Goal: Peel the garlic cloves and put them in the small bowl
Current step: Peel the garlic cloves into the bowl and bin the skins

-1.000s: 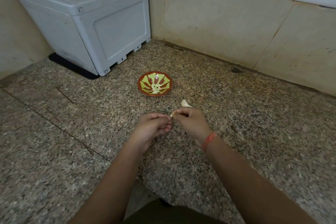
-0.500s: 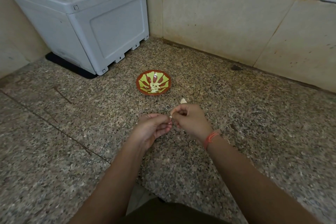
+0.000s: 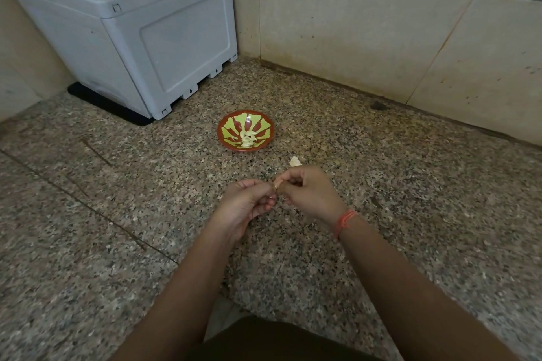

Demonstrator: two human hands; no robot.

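1. The garlic clove is held between my two hands, low over the speckled surface. Only a sliver of it shows, so I cannot tell how much skin is left on it.
2. My left hand has its fingers curled in around one end of the clove. My right hand pinches the other end between thumb and forefinger. Both hands are clenched on the clove.
3. I judge the step to be stripping the skin. To do it well, I let the left hand act only as a steady clamp. The right hand catches the skin at the tip with a nail and draws it along the clove's length. I roll the clove a little between pulls, and I press lightly so it neither bruises nor squirts out.
4. The small bowl stands just beyond my hands, with peeled cloves heaped at its middle. I would release the clove over that heap, not over the rim.
5. A pale scrap lies on the surface between my right hand and the bowl. I cannot tell whether it is skin or clove, but the peelings should go there, outside the bowl.
6. Further out, a grey plastic box sits in the corner, well apart from my hands.
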